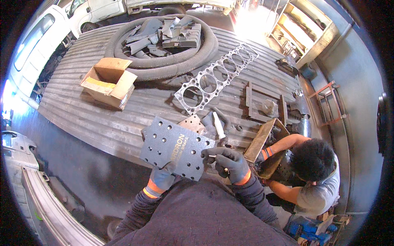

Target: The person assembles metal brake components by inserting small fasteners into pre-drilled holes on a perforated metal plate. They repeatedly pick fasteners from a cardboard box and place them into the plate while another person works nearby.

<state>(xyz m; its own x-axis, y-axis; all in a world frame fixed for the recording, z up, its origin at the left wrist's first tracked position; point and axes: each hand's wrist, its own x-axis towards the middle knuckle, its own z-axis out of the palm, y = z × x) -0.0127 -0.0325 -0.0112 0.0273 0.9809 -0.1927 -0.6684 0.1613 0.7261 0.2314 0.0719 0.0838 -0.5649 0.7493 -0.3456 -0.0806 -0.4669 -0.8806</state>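
While the left hand (163, 176) grips a perforated plate (164, 145), the right (233, 165) pinches possible rivets (211, 156).

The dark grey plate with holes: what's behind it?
Past the top edge of the dark grey plate, a coppery piece with holes peeks out. Whatever the plate covers can't be seen, including fingers of the grey-and-orange gloved left hand.

Holed plate (169, 141) matt & sl. rough, gasket (200, 89) shiny met., box (127, 87) matt cardbd.
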